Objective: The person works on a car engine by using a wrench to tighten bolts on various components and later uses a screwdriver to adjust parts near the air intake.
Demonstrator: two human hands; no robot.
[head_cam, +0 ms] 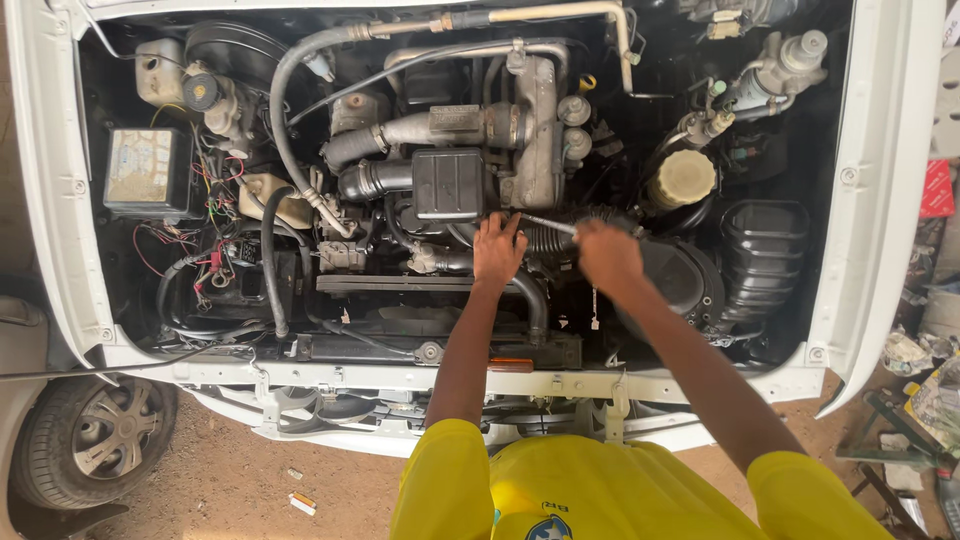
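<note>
— Looking down from the head camera: what do the hands have hold of in that engine bay [80, 190]?

— The right hand [607, 256] is closed in a fist around the handle end of a slim metal tool [548, 224]; the bright shaft runs out toward ten o'clock from the knuckles. The handle itself is buried in the fist, so I cannot tell what kind of tool it is.

— And the tip?

— It ends right at the fingertips of the left hand [497, 251], by the ribbed black hose [553, 243] that lies between the two hands. Whether the tip sits on a clamp there is too small to make out.

— Left hand open or closed?

— Fingers spread and pressed down on the parts just below the black box cover [449, 184], which sits at twelve o'clock from it. It grips nothing that I can see; the palm hides what lies under it.

— Anything else around?

— A cream reservoir cap [683, 177] at two o'clock from the right hand, and a black ribbed duct [764, 250] at three o'clock. The fuse box [146, 170] is far off at nine o'clock. A wheel [98, 430] at the lower left is partly cut off, and the yellow shirt [590, 495] covers the bottom edge.
</note>
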